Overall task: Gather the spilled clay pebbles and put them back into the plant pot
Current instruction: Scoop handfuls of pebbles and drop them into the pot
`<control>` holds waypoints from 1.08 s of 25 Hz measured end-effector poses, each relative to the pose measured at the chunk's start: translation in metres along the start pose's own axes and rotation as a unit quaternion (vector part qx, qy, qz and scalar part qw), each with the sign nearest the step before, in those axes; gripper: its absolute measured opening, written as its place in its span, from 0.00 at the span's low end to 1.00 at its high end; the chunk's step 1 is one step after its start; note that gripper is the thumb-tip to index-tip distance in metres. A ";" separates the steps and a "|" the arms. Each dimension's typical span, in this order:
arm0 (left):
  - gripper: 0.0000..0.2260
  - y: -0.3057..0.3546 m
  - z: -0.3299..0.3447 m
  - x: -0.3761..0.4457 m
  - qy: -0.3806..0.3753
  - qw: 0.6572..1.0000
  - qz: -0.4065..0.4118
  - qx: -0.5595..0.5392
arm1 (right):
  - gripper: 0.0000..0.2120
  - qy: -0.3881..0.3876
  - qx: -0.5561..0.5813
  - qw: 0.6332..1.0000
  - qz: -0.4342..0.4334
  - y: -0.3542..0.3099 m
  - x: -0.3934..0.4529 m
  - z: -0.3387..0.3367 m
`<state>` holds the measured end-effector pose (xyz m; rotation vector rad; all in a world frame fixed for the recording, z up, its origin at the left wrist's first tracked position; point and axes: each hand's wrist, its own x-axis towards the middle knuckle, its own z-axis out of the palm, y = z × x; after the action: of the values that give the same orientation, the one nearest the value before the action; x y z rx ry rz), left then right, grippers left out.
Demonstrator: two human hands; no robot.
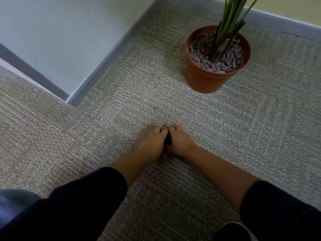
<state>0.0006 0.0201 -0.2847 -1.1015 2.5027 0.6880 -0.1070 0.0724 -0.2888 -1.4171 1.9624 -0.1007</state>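
A terracotta plant pot (205,79) stands on the carpet at the upper right. It is filled with greyish-purple clay pebbles (203,58) around a green plant (231,18). One loose pebble (155,107) lies on the carpet between the pot and my hands. My left hand (152,138) and my right hand (179,140) rest side by side on the carpet at the centre. Their fingers are curled inward and the fingertips meet, cupping a small heap of pebbles. Most of that heap is hidden; only a dark gap shows between the palms.
A wall corner with a grey skirting board (104,65) juts in from the left. Another skirting (281,26) runs behind the pot. My dark-sleeved arms fill the bottom, with a knee (15,204) at the lower left and a shoe (232,230) at the lower right.
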 end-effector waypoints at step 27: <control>0.07 0.086 -0.142 0.043 0.076 0.566 -0.155 -0.806 | 0.16 0.066 0.845 0.529 0.046 0.036 0.009 -0.179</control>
<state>-0.1057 -0.0324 -0.1612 -1.8873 0.9580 2.9676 -0.2407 0.0208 -0.1747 0.1056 0.9657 -1.5790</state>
